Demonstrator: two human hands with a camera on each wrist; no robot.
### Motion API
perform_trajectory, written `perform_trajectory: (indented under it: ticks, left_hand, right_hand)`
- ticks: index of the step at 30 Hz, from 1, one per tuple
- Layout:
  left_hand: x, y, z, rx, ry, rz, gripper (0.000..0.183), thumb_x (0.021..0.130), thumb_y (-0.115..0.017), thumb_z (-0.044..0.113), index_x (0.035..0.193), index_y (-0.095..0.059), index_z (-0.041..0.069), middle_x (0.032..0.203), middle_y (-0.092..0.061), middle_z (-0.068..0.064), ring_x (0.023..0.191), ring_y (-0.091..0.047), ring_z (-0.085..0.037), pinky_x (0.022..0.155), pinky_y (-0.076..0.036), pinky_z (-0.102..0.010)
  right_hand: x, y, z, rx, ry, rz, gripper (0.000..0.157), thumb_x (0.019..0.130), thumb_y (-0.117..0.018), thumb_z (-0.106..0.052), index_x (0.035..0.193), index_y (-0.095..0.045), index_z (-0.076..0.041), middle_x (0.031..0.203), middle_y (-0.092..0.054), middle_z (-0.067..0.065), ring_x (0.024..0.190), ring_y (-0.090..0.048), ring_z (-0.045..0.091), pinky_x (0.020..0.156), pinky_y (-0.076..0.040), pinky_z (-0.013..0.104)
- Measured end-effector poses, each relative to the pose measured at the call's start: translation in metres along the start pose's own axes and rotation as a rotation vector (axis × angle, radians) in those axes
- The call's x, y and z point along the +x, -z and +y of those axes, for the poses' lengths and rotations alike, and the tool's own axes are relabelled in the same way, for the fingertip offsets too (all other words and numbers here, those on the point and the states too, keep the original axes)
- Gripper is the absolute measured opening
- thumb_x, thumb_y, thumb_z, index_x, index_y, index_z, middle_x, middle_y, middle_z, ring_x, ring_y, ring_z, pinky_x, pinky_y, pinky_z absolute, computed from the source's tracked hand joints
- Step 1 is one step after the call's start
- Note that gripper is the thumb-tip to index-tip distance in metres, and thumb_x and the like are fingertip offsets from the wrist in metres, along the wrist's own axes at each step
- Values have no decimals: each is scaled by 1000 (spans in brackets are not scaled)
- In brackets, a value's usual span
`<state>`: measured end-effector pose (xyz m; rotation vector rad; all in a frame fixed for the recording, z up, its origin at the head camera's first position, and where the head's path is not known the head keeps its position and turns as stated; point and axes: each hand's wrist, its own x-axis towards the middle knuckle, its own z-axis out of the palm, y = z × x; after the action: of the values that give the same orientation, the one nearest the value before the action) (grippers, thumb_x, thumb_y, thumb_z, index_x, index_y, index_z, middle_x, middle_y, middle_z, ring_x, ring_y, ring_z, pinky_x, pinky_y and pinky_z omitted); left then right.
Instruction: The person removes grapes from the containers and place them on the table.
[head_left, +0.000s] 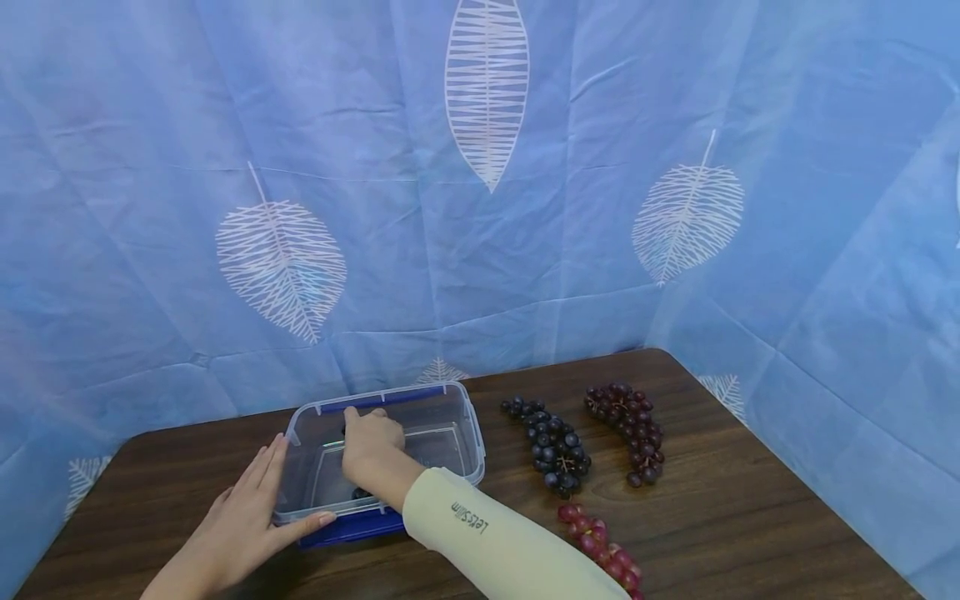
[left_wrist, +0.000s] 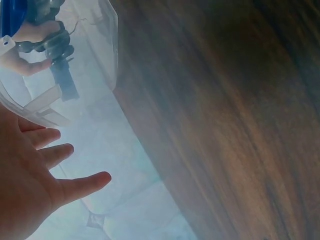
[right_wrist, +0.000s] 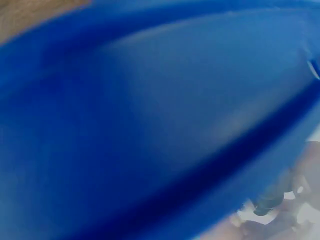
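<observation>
A clear plastic container [head_left: 474, 435] with blue latch flaps stands on the table. My left hand [head_left: 243, 518] lies along its left end, fingers straight, with the thumb at the near rim. Inside the container, my right hand [head_left: 373, 443] grips a bunch of dark grapes [left_wrist: 59, 44]. The left wrist view shows thumb and finger around these grapes through the clear wall. From the head, the hand hides most of that bunch. A blue latch flap [right_wrist: 165, 110] fills most of the right wrist view.
Right of the container lie a bunch of black grapes [head_left: 551, 446] and a bunch of dark red grapes [head_left: 628, 425]. A bunch of pinkish-red grapes [head_left: 600, 546] lies nearer, partly behind the right sleeve [head_left: 502, 533]. Blue leaf-patterned cloth [head_left: 390, 250] hangs behind the wooden table [head_left: 720, 500].
</observation>
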<state>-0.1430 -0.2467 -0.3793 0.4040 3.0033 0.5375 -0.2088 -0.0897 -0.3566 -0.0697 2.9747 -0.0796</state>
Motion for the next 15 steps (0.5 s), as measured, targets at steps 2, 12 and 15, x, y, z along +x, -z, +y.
perform_trajectory:
  ticks: [2,12,15]
  left_hand:
    - [1,0,0,7,6,-11,119,88,-58,72,159,1,-3,162,-9,-34,144,-16,-58,90,-32,-82]
    - [-1,3,-1,13,18,-3,117,88,-60,70,160,-1,-1,162,-11,-33,143,-18,-58,89,-33,-82]
    - [-1,3,0,28,10,12,117,87,-60,70,160,-6,-3,162,-14,-33,143,-20,-58,89,-35,-80]
  right_hand:
    - [-3,3,0,-2,16,11,81,86,-79,-37,152,-33,-46,134,-57,4,60,-57,17,49,-46,29]
    - [-11,24,18,15,133,45,76,88,-78,-31,151,-38,-43,141,-55,5,67,-62,19,46,-46,29]
    - [-12,29,26,45,164,57,74,89,-77,-27,151,-39,-40,136,-58,6,66,-62,19,46,-46,29]
